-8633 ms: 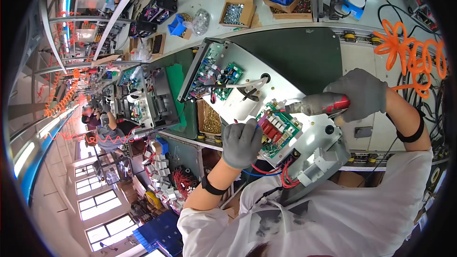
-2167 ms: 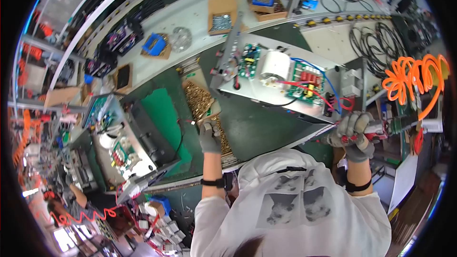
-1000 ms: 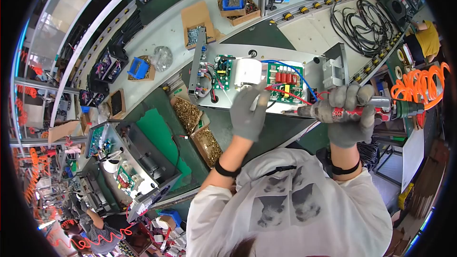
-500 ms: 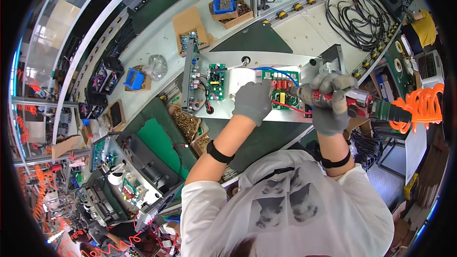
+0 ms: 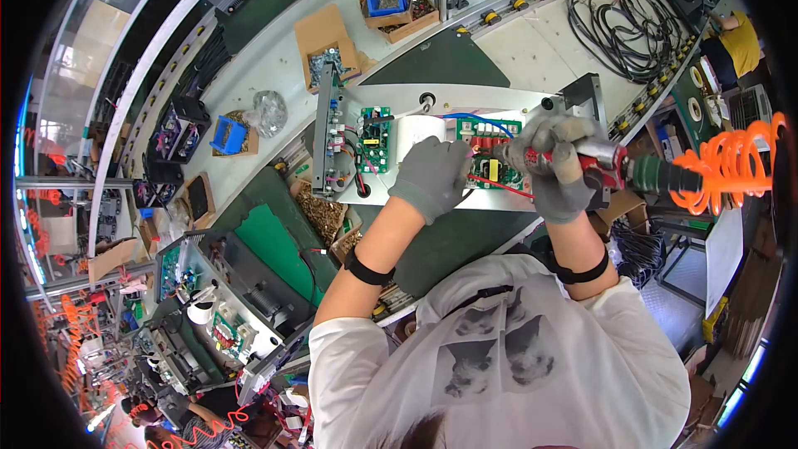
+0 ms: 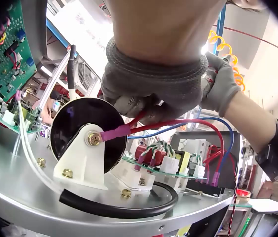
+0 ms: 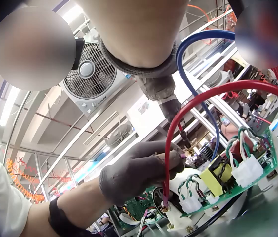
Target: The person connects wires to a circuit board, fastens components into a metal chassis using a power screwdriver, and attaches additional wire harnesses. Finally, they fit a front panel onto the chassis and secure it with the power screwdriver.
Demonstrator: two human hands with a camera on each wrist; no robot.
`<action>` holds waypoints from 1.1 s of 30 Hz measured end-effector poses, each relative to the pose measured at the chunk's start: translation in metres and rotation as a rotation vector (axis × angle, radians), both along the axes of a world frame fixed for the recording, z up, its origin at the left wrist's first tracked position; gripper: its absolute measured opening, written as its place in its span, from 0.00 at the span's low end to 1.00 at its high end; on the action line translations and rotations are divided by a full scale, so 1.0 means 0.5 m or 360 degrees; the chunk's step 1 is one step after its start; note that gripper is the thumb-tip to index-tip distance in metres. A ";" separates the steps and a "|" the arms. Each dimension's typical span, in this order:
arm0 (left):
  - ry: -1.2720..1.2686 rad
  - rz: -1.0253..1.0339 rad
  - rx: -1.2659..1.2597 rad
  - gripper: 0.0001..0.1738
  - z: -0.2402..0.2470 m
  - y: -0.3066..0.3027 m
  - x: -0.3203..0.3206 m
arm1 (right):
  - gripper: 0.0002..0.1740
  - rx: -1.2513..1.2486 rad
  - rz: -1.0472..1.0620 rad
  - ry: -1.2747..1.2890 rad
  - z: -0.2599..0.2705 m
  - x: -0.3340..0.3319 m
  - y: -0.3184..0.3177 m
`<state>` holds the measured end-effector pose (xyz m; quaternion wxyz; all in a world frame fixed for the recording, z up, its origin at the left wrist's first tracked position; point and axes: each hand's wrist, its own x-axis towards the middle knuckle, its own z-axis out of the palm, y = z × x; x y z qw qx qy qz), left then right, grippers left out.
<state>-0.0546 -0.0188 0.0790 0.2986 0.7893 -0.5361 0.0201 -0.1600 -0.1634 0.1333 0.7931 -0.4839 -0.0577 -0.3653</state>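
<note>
My gloved right hand (image 5: 559, 168) grips an air screwdriver (image 5: 600, 152) that lies sideways over the red-component circuit board (image 5: 502, 173). In the right wrist view its bit (image 7: 183, 134) points down at the fingertips of my left hand (image 7: 141, 170). My gloved left hand (image 5: 434, 179) is bent over the board's left end, beside the white cylinder (image 5: 413, 131), and pinches a small purple-sleeved wire terminal (image 7: 182, 155). Red wires (image 6: 178, 122) and a blue wire (image 6: 188, 123) arch over the board in the left wrist view. All this sits in an open metal chassis (image 5: 391, 187).
Screw trays (image 5: 320, 214) lie left of the chassis, near a second open chassis (image 5: 249, 291). Blue bins (image 5: 229, 135) and a cardboard box (image 5: 326, 41) stand on the far bench. An orange coiled hose (image 5: 727, 170) hangs right; black cable (image 5: 623, 29) lies coiled behind.
My left hand has come from the screw trays to the board. My right hand has brought the screwdriver from the front edge over the board; both hands have since drawn closer together.
</note>
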 end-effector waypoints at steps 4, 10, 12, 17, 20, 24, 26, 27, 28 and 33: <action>0.0050 0.0168 -0.0071 0.03 -0.019 0.009 0.011 | 0.05 -0.0017 -0.0101 0.0078 -0.014 0.025 -0.003; 0.0054 0.0480 -0.0272 0.07 -0.023 -0.008 0.021 | 0.09 -0.0049 -0.0135 0.0228 -0.034 0.051 0.015; -0.0077 0.0581 -0.0069 0.08 -0.026 -0.016 0.018 | 0.09 -0.0047 -0.0122 0.0238 -0.042 0.054 0.019; -0.0052 0.0534 -0.0124 0.08 -0.027 -0.017 0.025 | 0.12 -0.0111 -0.0121 0.0418 -0.043 0.062 0.022; -0.0010 0.0533 -0.0054 0.06 -0.018 -0.019 0.025 | 0.12 -0.0292 -0.0239 0.0504 -0.045 0.073 0.017; -0.0059 0.0496 0.0268 0.04 -0.001 -0.031 0.033 | 0.12 -0.0348 -0.0261 0.0576 -0.027 0.080 0.026; -0.0094 0.0445 0.0516 0.04 0.014 -0.039 0.034 | 0.13 -0.0415 -0.0295 0.0544 -0.027 0.088 0.027; -0.0086 0.0453 0.0515 0.04 0.020 -0.044 0.032 | 0.13 -0.0469 -0.0320 0.0556 -0.028 0.090 0.028; -0.0066 0.0430 0.0667 0.06 0.023 -0.050 0.032 | 0.13 -0.0520 -0.0348 0.0567 -0.028 0.091 0.030; -0.0061 0.0428 0.0665 0.10 0.009 -0.042 0.030 | 0.13 -0.0471 -0.0300 0.0600 -0.024 0.096 0.043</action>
